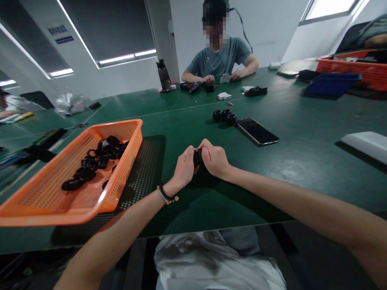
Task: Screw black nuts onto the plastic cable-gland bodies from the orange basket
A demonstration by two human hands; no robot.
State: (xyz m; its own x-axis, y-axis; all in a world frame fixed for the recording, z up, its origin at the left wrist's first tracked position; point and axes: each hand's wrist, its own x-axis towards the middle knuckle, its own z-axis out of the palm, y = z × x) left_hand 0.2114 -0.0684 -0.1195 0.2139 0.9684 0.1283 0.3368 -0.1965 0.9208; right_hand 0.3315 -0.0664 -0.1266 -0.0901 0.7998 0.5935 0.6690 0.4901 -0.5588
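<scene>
The left hand (pixel 185 167) and right hand (pixel 214 159) were pressed together, both clamped on a small black part (pixel 198 156) above the near middle of the green table (pixel 302 133). Left stood an orange basket (pixel 45 193) of black rings (pixel 90 165); farther right lay a phone (pixel 256 131) beside 3 black wheels (pixel 224 116). The blue wall sign (pixel 64 39) at far left was too blurred to read.

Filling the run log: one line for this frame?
left hand: shut on black part | right hand: shut on black part | orange basket: left

Basket (pixel 45 193) left of hands; phone (pixel 256 131) behind right.
</scene>
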